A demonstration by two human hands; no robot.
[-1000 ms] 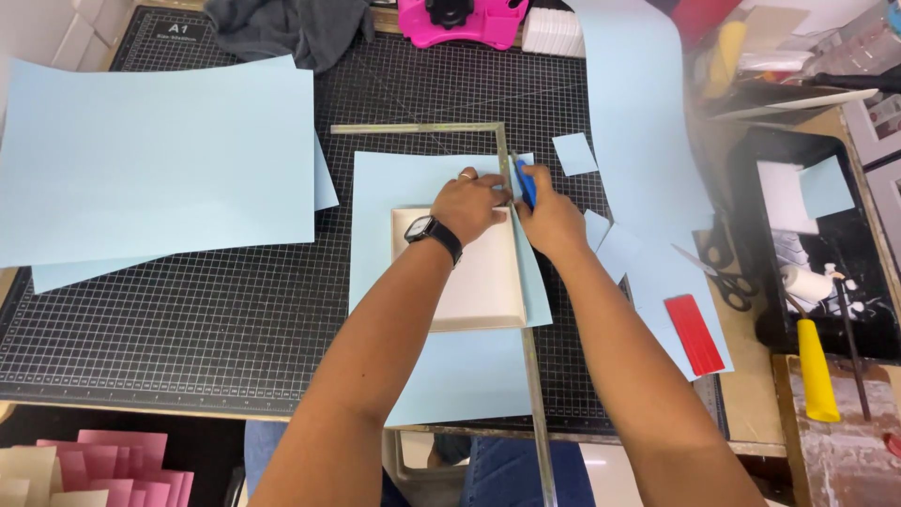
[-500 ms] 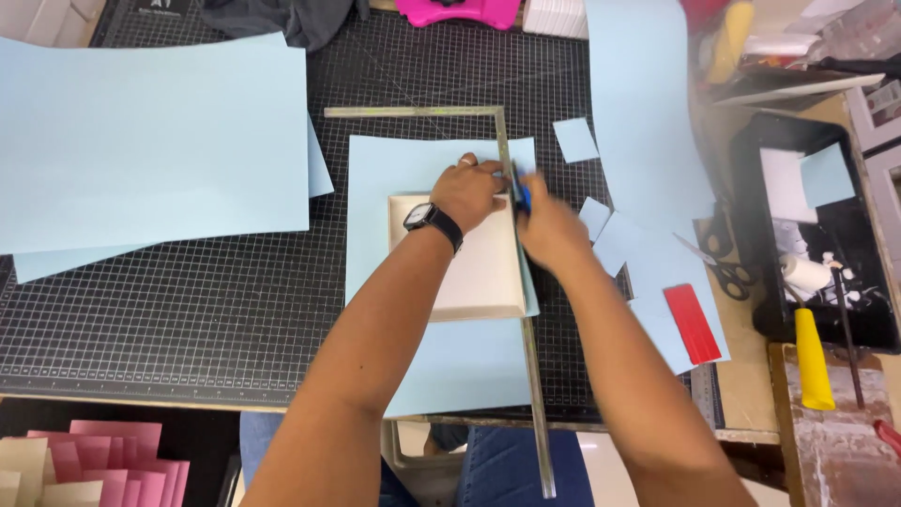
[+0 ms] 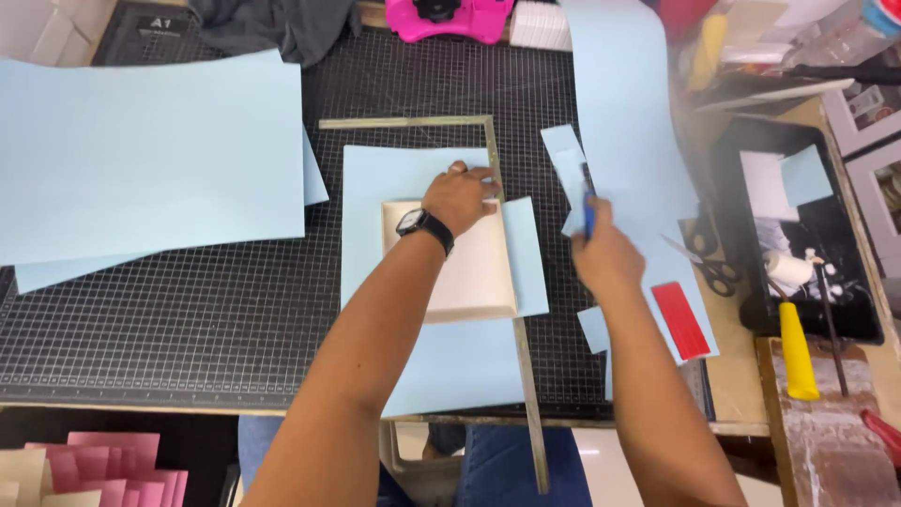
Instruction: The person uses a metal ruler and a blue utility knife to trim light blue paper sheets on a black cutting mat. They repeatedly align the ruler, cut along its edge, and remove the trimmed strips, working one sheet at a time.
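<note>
Overhead, the left hand presses fingers flat on the steel square and cream box lid atop the light-blue sheet. Right hand, fisted around what appears a blue craft knife, hovers beside the ruler.
</note>
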